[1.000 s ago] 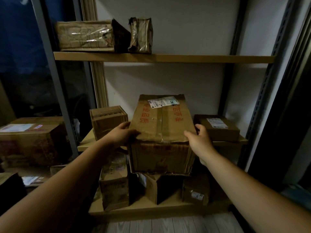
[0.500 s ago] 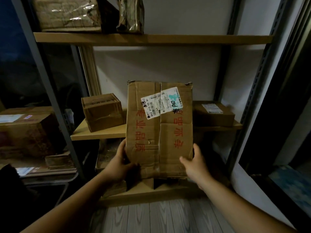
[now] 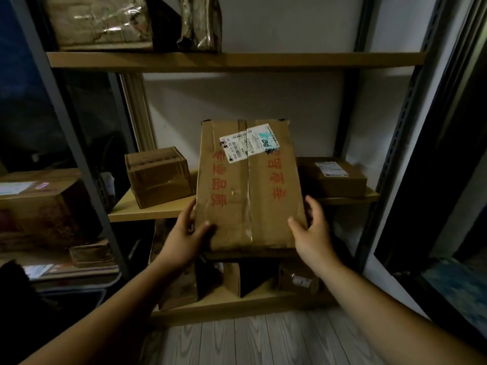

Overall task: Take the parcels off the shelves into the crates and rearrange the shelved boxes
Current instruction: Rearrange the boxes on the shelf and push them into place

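The metal shelving rack (image 3: 237, 61) fills the view with 3 wooden boards. The large cardboard box (image 3: 250, 193) sits at the level of the middle shelf (image 3: 147, 209), between 2 smaller parcels. Its taped top faces the camera and its near end juts out past the board's front edge. Whether its far end rests on the board cannot be told. The cube-shaped box (image 3: 159, 176) stands on the middle shelf just left of it, and the flat box (image 3: 333, 179) lies just right of it. The left hand (image 3: 184, 238) grips the large box's near left corner, thumb on top. The right hand (image 3: 313, 233) clasps the near right edge the same way. A white shipping label (image 3: 250, 142) is stuck near the box's far end.
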